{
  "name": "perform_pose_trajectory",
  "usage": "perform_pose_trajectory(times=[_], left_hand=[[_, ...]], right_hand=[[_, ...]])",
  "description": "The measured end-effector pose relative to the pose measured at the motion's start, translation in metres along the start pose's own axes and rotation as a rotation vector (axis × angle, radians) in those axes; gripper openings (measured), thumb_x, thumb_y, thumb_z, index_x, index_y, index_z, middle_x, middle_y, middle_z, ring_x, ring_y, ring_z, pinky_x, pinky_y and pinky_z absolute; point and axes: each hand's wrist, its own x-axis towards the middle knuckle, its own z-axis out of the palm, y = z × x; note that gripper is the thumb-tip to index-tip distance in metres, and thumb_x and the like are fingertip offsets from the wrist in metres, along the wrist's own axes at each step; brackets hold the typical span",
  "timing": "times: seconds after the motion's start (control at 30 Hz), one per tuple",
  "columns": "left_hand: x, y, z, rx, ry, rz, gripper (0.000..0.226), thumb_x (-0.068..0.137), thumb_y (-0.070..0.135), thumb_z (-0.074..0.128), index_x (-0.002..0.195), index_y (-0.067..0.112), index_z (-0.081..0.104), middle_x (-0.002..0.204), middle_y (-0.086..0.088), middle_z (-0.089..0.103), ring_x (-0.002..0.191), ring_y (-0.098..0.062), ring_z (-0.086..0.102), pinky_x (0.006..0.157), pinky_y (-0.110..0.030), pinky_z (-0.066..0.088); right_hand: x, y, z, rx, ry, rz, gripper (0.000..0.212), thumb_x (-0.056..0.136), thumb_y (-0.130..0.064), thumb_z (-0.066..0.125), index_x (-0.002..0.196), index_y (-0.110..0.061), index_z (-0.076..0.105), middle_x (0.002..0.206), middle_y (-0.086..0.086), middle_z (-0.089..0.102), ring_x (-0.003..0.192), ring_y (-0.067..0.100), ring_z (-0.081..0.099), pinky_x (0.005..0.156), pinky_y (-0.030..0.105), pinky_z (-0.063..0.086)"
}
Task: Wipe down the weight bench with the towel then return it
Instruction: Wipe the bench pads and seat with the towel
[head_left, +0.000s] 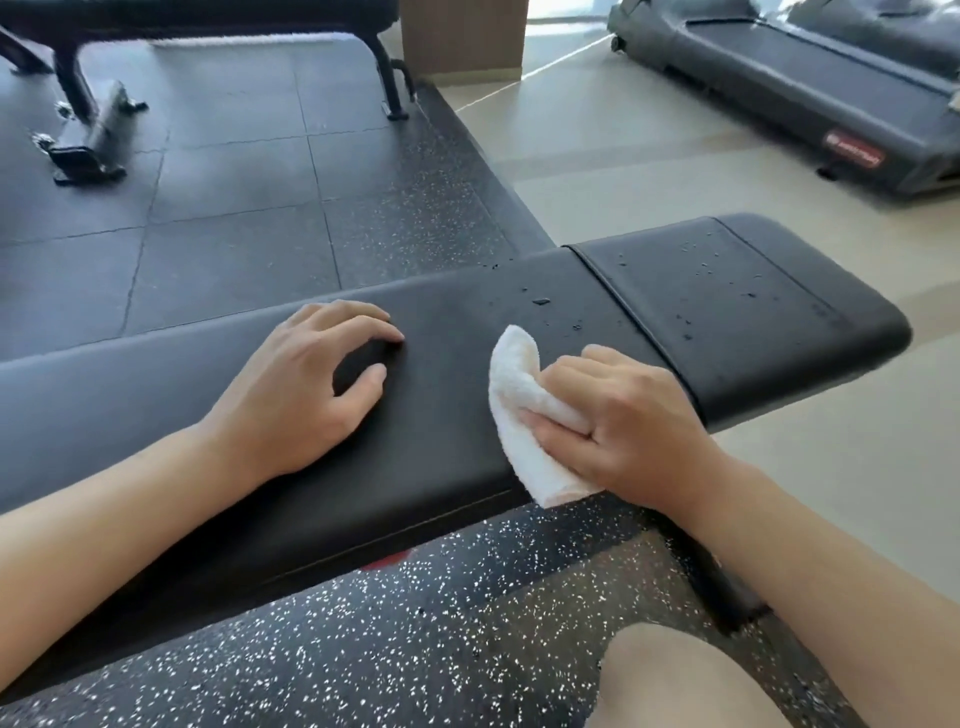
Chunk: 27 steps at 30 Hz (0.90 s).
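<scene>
A black padded weight bench (447, 332) runs across the view from lower left to upper right. Water drops dot its pad near the seam and on the right-hand section (727, 280). My right hand (618, 421) grips a folded white towel (524, 410) and holds it against the pad near the front edge, left of the seam. My left hand (311, 384) rests on the pad further left, its fingers bent with the tips touching the surface and nothing in it.
Speckled black rubber flooring (415, 623) lies below the bench, with my bare knee (691, 680) at the bottom right. Another bench's frame (88, 130) stands at the far left on dark mats. A treadmill (810, 83) sits on the pale floor at the far right.
</scene>
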Motion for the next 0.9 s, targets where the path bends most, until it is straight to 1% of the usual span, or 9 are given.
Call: perform_pose_trajectory(times=[0.13, 0.23, 0.3, 0.4, 0.5, 0.6, 0.7, 0.8, 0.9], left_hand=[[0.0, 0.004, 0.001, 0.002, -0.029, -0.03, 0.035, 0.092, 0.031, 0.057, 0.125, 0.03, 0.068, 0.136, 0.018, 0.059, 0.133, -0.007, 0.049, 0.114, -0.014, 0.026], [-0.001, 0.001, 0.003, 0.002, 0.083, -0.175, 0.04, 0.09, 0.029, 0.055, 0.128, 0.026, 0.066, 0.134, 0.014, 0.06, 0.129, -0.011, 0.05, 0.11, -0.019, 0.029], [0.0, -0.002, 0.003, 0.002, 0.171, -0.306, 0.04, 0.089, 0.025, 0.051, 0.126, 0.023, 0.065, 0.128, 0.01, 0.06, 0.125, -0.017, 0.052, 0.106, -0.023, 0.033], [0.001, -0.004, 0.004, 0.039, 0.137, -0.322, 0.037, 0.09, 0.017, 0.048, 0.12, 0.024, 0.069, 0.128, 0.01, 0.063, 0.126, -0.018, 0.053, 0.107, -0.016, 0.031], [0.001, 0.002, 0.002, 0.066, 0.117, -0.322, 0.038, 0.089, 0.018, 0.047, 0.12, 0.021, 0.07, 0.13, 0.006, 0.063, 0.128, -0.019, 0.052, 0.112, -0.019, 0.03], [0.001, 0.004, 0.003, 0.073, 0.122, -0.312, 0.038, 0.089, 0.021, 0.05, 0.121, 0.019, 0.069, 0.132, 0.003, 0.063, 0.128, -0.021, 0.053, 0.114, -0.022, 0.031], [-0.002, 0.006, 0.003, 0.065, 0.129, -0.314, 0.038, 0.088, 0.025, 0.052, 0.122, 0.02, 0.068, 0.131, 0.004, 0.062, 0.128, -0.021, 0.053, 0.115, -0.026, 0.034], [-0.003, 0.01, 0.005, 0.082, 0.121, -0.281, 0.038, 0.088, 0.03, 0.054, 0.123, 0.023, 0.067, 0.132, 0.008, 0.061, 0.128, -0.021, 0.053, 0.115, -0.039, 0.039], [-0.001, 0.012, 0.004, 0.094, 0.066, -0.201, 0.038, 0.089, 0.028, 0.056, 0.125, 0.024, 0.068, 0.134, 0.011, 0.061, 0.128, -0.017, 0.052, 0.114, -0.02, 0.031]], right_hand=[[0.024, 0.006, 0.006, 0.039, -0.006, 0.036, 0.043, 0.094, -0.043, 0.063, 0.083, -0.036, 0.022, 0.068, -0.013, 0.035, 0.067, 0.016, 0.034, 0.055, 0.033, 0.038], [0.054, -0.023, 0.028, 0.088, -0.002, -0.022, 0.022, 0.092, -0.042, 0.063, 0.101, -0.033, 0.046, 0.069, -0.011, 0.044, 0.066, 0.021, 0.042, 0.054, 0.032, 0.041], [0.07, -0.049, 0.044, 0.114, -0.019, -0.069, 0.027, 0.092, -0.042, 0.062, 0.112, -0.024, 0.06, 0.081, -0.009, 0.062, 0.068, 0.024, 0.047, 0.054, 0.033, 0.042], [0.077, -0.072, 0.055, 0.084, -0.065, -0.11, 0.024, 0.096, -0.043, 0.054, 0.108, -0.026, 0.065, 0.105, -0.009, 0.066, 0.071, 0.023, 0.042, 0.055, 0.033, 0.035], [0.064, -0.055, 0.048, 0.176, 0.002, -0.111, 0.031, 0.093, -0.041, 0.062, 0.115, -0.019, 0.066, 0.09, -0.008, 0.067, 0.068, 0.022, 0.044, 0.052, 0.031, 0.033], [0.031, -0.014, 0.026, 0.153, 0.006, -0.102, 0.032, 0.092, -0.041, 0.064, 0.115, -0.018, 0.062, 0.077, -0.008, 0.059, 0.069, 0.019, 0.04, 0.052, 0.033, 0.041], [0.0, 0.033, -0.004, 0.098, -0.041, -0.035, 0.016, 0.095, -0.043, 0.063, 0.095, -0.031, 0.052, 0.072, -0.009, 0.051, 0.069, 0.017, 0.042, 0.054, 0.036, 0.045], [-0.004, 0.047, -0.013, 0.08, -0.048, 0.006, 0.04, 0.093, -0.043, 0.064, 0.086, -0.039, 0.025, 0.067, -0.01, 0.04, 0.067, 0.016, 0.039, 0.054, 0.034, 0.041], [0.015, 0.027, -0.001, 0.036, -0.035, 0.046, 0.04, 0.091, -0.044, 0.064, 0.085, -0.039, 0.025, 0.065, -0.011, 0.037, 0.066, 0.016, 0.038, 0.054, 0.03, 0.033]])
